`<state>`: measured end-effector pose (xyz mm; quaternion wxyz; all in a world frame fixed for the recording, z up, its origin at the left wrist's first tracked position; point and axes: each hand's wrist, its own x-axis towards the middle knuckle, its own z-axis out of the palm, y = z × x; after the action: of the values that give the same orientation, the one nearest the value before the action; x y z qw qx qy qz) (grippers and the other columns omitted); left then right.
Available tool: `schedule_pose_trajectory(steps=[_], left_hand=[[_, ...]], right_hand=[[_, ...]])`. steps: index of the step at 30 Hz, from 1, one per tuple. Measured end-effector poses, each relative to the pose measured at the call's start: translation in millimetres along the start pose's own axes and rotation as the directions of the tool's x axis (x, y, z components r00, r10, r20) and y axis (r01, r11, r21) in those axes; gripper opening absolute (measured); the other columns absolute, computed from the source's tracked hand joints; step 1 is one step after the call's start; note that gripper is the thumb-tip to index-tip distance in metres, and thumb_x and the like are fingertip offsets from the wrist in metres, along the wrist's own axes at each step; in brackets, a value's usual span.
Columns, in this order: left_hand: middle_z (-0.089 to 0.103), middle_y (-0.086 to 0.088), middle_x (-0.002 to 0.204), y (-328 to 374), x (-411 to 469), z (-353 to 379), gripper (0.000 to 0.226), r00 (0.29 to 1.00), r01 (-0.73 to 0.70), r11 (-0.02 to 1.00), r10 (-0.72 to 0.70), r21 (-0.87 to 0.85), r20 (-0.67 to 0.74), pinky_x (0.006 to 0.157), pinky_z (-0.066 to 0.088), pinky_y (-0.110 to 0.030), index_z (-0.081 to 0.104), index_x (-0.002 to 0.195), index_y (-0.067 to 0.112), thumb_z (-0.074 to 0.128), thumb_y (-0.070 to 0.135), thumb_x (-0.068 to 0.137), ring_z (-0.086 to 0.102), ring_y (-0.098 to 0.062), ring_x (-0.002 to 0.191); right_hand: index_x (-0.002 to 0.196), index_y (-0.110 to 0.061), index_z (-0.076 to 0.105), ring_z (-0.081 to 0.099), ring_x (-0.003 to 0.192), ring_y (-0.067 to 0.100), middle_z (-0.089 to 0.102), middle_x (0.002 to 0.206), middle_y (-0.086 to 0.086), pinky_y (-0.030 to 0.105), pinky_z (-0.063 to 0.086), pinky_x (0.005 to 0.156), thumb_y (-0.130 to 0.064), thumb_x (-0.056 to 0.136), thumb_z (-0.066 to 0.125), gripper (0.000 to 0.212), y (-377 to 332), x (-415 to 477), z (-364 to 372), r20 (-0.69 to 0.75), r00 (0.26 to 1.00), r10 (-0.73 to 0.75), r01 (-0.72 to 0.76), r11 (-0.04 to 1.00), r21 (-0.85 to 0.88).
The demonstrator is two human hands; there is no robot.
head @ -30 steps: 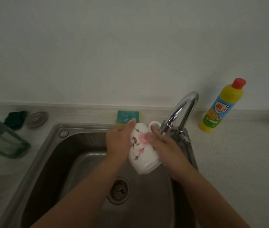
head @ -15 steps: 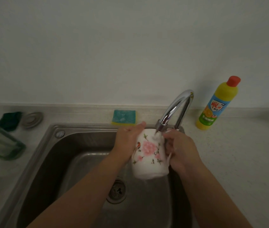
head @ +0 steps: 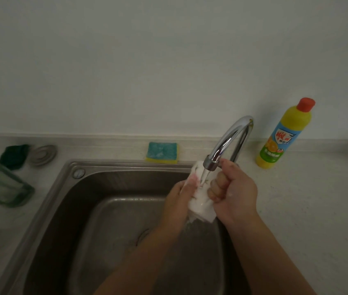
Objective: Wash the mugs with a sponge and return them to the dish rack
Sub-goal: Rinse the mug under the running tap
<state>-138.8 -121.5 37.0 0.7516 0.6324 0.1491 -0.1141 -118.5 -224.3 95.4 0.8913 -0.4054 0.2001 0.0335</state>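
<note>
A white mug [head: 200, 201] with a pink flower pattern is held over the steel sink [head: 105, 209], directly under the tap spout [head: 228, 143]. Water runs from the spout onto the mug and spills off its lower end. My left hand [head: 179, 201] presses against the mug's left side. My right hand [head: 235, 192] grips it from the right with curled fingers. Both hands cover much of the mug. A blue and yellow sponge [head: 162, 152] lies on the counter behind the sink. The dish rack is not in view.
A yellow dish soap bottle [head: 283, 135] with a red cap stands right of the tap. At the left sit a green glass container [head: 0, 184], a dark green scouring pad [head: 14, 155] and a metal drain cover [head: 42, 155]. The drain [head: 143, 235] shows behind my left forearm.
The mug has moved right and up, under the running water, and turned so the flower faces left. My right hand has shifted from its side to a tighter grip.
</note>
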Motion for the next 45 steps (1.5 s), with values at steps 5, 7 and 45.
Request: schedule_pose_trajectory(steps=[5, 7, 45], left_hand=[[0.065, -0.022, 0.115, 22, 18, -20, 0.061, 0.905, 0.403, 0.826, -0.295, -0.394, 0.306, 0.101, 0.041, -0.047, 0.064, 0.121, 0.006, 0.049, 0.055, 0.088, 0.061, -0.036, 0.104], [0.058, -0.021, 0.127, 27, 21, -28, 0.069, 0.825, 0.518, 0.748, -0.31, -0.415, 0.472, 0.108, 0.034, -0.047, 0.059, 0.128, 0.005, 0.047, 0.06, 0.088, 0.056, -0.035, 0.113], [0.069, -0.021, 0.108, 3, 7, -41, 0.077, 0.786, 0.528, 0.808, -0.349, -0.261, 0.51, 0.063, 0.058, -0.048, 0.073, 0.108, 0.009, 0.079, 0.063, 0.053, 0.07, -0.036, 0.086]], right_hand=[[0.072, -0.012, 0.056, 0.015, 0.029, 0.007, 0.022, 0.036, -0.007, 0.017, 0.014, 0.036, -0.015, 0.098, 0.037, 0.032, -5, -3, -12, 0.184, 0.979, 0.087, -0.105, 0.99, 0.092], [0.073, -0.014, 0.055, 0.009, 0.033, 0.008, 0.016, 0.037, -0.008, 0.017, 0.012, 0.037, -0.017, 0.096, 0.037, 0.03, -4, -3, -18, 0.257, 0.959, 0.118, -0.166, 0.971, 0.173], [0.069, -0.015, 0.047, 0.019, 0.027, 0.004, 0.024, 0.038, -0.008, 0.013, 0.015, 0.029, -0.018, 0.098, 0.042, 0.03, 7, 17, -30, -0.126, 0.957, 0.263, -0.237, 0.953, 0.19]])
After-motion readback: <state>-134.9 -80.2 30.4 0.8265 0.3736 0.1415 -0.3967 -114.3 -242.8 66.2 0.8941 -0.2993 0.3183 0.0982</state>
